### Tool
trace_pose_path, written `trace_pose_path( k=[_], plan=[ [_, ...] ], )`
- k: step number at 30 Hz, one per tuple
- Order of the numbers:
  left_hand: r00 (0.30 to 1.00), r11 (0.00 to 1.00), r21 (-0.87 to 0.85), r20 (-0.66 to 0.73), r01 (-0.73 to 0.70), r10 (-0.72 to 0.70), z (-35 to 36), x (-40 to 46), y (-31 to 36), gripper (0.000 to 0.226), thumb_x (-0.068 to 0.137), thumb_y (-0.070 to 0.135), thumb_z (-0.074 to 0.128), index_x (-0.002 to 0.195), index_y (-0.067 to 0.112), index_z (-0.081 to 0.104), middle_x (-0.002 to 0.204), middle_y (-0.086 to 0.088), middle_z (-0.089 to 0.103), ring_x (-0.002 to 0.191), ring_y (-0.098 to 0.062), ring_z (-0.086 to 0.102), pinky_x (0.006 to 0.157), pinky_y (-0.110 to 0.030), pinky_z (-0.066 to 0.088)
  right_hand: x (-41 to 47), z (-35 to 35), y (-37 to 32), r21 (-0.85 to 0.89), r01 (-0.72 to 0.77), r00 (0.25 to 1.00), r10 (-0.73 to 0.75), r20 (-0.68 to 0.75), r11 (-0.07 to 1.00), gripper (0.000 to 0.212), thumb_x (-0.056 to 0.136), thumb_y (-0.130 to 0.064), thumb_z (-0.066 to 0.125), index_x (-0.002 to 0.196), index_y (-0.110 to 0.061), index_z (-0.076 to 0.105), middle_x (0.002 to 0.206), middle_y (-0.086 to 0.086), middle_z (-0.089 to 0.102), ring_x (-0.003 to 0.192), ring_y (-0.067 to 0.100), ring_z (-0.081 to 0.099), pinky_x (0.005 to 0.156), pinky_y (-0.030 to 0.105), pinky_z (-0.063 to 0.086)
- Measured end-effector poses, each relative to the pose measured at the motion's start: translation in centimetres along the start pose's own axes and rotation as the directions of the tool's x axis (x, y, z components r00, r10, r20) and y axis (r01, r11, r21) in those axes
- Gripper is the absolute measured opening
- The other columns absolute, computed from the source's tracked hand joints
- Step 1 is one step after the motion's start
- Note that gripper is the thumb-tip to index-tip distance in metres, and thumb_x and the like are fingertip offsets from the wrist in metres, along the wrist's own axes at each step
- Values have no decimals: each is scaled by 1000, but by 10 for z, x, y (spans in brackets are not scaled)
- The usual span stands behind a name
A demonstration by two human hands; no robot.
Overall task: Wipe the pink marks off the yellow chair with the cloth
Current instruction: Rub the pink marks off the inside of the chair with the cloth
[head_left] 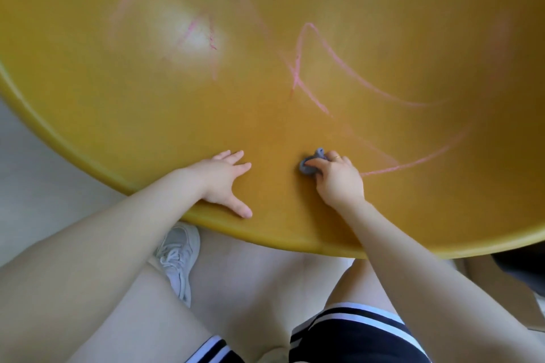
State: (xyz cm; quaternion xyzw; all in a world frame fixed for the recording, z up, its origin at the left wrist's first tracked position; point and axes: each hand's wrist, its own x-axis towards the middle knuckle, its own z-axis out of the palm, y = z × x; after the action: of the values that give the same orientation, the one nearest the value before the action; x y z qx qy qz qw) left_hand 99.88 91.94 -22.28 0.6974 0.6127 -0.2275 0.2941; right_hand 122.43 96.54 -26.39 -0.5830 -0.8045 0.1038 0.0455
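Gripping a small grey cloth (309, 165), the right hand (339, 180) curls its fingers around the bunched wad and presses it to the yellow chair (147, 115) near the front rim. Most of the cloth is hidden under those fingers. The left hand (225, 181) lies flat, fingers spread (holding nothing). Pink marks (318, 68) beyond are partly faint and blurred.
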Motion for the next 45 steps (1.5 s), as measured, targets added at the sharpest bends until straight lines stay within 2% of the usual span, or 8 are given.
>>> trace_pose_path(
  k=[3, 8, 13, 21, 30, 35, 39, 45],
  plan=[
    [999, 999, 3, -2, -46, 46, 7, -6, -4, 117, 64, 66, 69, 150, 26, 1, 157, 5, -15, 145, -16, -11, 118, -34, 4, -12, 4, -22, 35, -52, 999, 52, -9, 998, 35, 89, -12, 44, 117, -24, 61, 117, 9, 51, 96, 33, 47, 77, 33, 38],
    [994, 996, 0, 57, -89, 89, 10, -12, -17, 119, 63, 62, 73, 150, 28, 0, 156, 8, -17, 144, -13, -14, 118, -34, 2, -65, 9, -57, 171, 276, 960, -263, -97, 946, 35, 69, -18, 38, 79, -20, 71, 74, 7, 59, 52, 29, 50, 48, 21, 38],
    [994, 997, 9, 87, -72, 71, 9, -13, -13, 113, 68, 65, 67, 150, 27, 0, 156, 8, -17, 144, -14, -13, 119, -35, 2, -39, 13, -44, 152, 309, 951, -304, -59, 939, 27, 73, -18, 48, 85, -22, 71, 78, 8, 61, 57, 30, 54, 49, 25, 41],
    [1000, 999, 40, 5, -11, 10, -11, 10, 3, 83, 88, 59, 47, 151, 23, 6, 156, 0, -19, 146, -24, -3, 118, -38, 9, 17, 6, -11, -105, -128, 992, 129, 1, 986, 40, 91, -9, 37, 124, -26, 52, 127, 9, 46, 101, 32, 42, 82, 34, 34],
    [989, 991, 108, -134, 78, -63, -26, 50, -8, 124, 66, 72, 61, 150, 13, -9, 155, -8, -23, 145, -21, -12, 117, -35, -1, -23, 13, -23, 14, 324, 942, -321, -102, 946, 44, 71, -17, 33, 84, -26, 74, 72, 5, 60, 52, 26, 48, 48, 24, 37],
    [991, 984, 154, -114, 91, -74, -33, 66, -9, 138, 55, 77, 64, 148, 11, -14, 153, -10, -27, 144, -22, -17, 117, -36, -4, 48, 14, -10, -85, -85, 990, 74, -121, 993, 44, 85, -6, 43, 116, -32, 60, 117, 3, 55, 103, 31, 45, 78, 35, 31],
    [992, 990, 124, -107, 72, -58, -38, 74, -11, 136, 58, 73, 66, 149, 11, -13, 154, -9, -24, 144, -21, -14, 118, -35, -2, 68, 24, -27, 53, -324, 929, 328, -174, 945, 47, 81, 3, 40, 119, -23, 51, 122, 4, 51, 106, 29, 41, 80, 37, 30],
    [987, 988, 152, -162, 22, 3, -47, 84, -20, 132, 59, 73, 66, 150, 13, -9, 156, -6, -20, 145, -19, -10, 118, -34, -1, 30, 37, -49, 106, 131, 964, -102, -246, 986, 21, 73, -9, 49, 83, -12, 67, 76, 11, 59, 61, 31, 51, 51, 32, 38]
  ],
)
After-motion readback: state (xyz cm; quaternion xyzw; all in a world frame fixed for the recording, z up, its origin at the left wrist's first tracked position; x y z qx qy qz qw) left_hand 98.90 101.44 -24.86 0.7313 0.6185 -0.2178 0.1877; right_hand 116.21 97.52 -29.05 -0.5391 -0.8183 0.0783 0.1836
